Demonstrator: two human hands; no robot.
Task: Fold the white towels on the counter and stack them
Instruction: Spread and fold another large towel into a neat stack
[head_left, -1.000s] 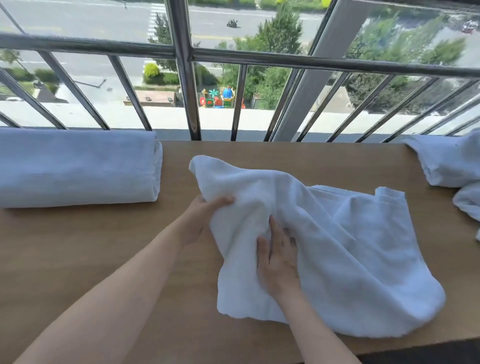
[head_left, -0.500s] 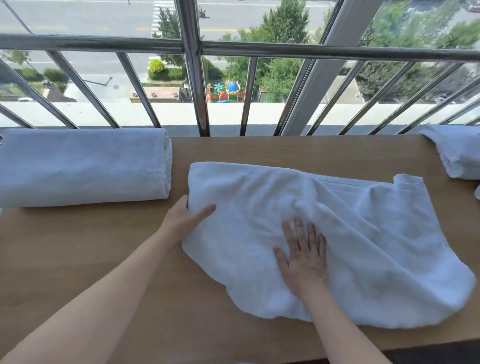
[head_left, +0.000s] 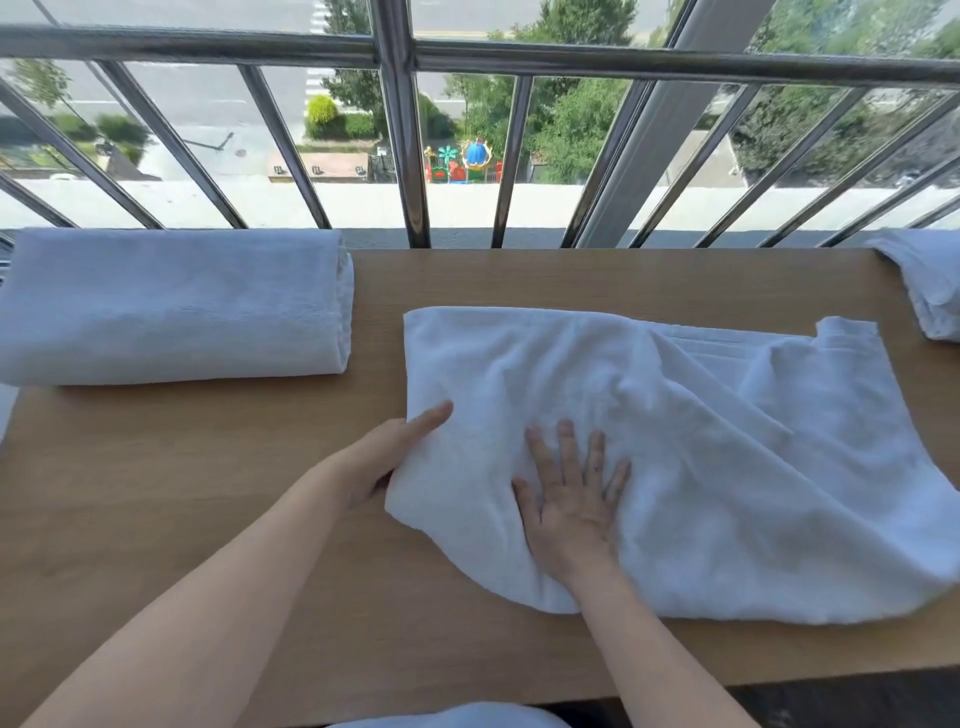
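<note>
**Two hands laid on a rumpled white towel**

One white towel (head_left: 675, 441) is spread, creased and uneven, on the right half of the wooden counter (head_left: 156, 493). Its far edge runs roughly parallel to the railing, and its near right part reaches the counter's front edge. Its left edge is held by the left hand (head_left: 384, 457). The thumb is laid on top of the cloth and the fingers are hidden beneath it, so the grip is clamped on that edge. The right hand (head_left: 571, 499) is pressed flat on the towel just beside the left hand, palm down. Its fingers are straight and spread, so the grip is apart and nothing is held.

A folded towel (head_left: 171, 306) is seen at the far left of the counter, well apart from the spread one, with its layered end turned toward the middle. More white towelling (head_left: 930, 291) is heaped at the far right corner, cut off by the frame. Whether it touches the spread towel cannot be told.

A metal railing (head_left: 400, 130) is set behind the counter, with a street, trees and a coloured playground seen through its bars.
</note>
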